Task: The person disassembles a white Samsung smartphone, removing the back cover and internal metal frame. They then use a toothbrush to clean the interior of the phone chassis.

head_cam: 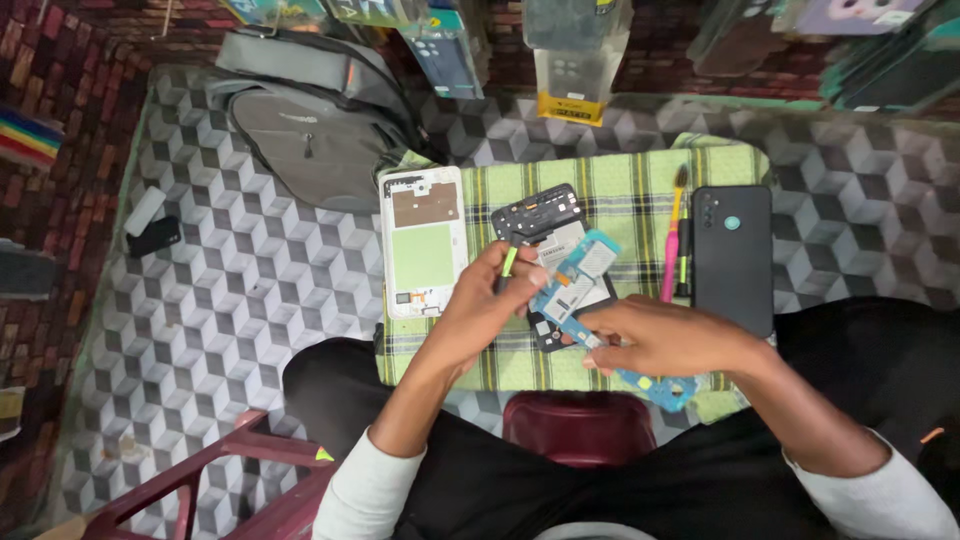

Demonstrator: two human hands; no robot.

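1. I see my left hand pinched shut on a thin green tool, its tip down at the circuit board. If the tip slips, I judge it could scratch the board or nick a small part.
2. My right hand is closed on the lower end of the circuit board, holding it above the checked cloth in front of my lap. The grip looks light; a hard pry from the left could flip the board out of my fingers.
3. The board hangs partly over the black inner frame. A drop could land it there, or off the cloth onto the patterned floor.
4. The white phone frame, the black back cover and the pink toothbrush lie close by; a jerking elbow could knock them off.
5. I cannot tell whether any cable ties the board down.
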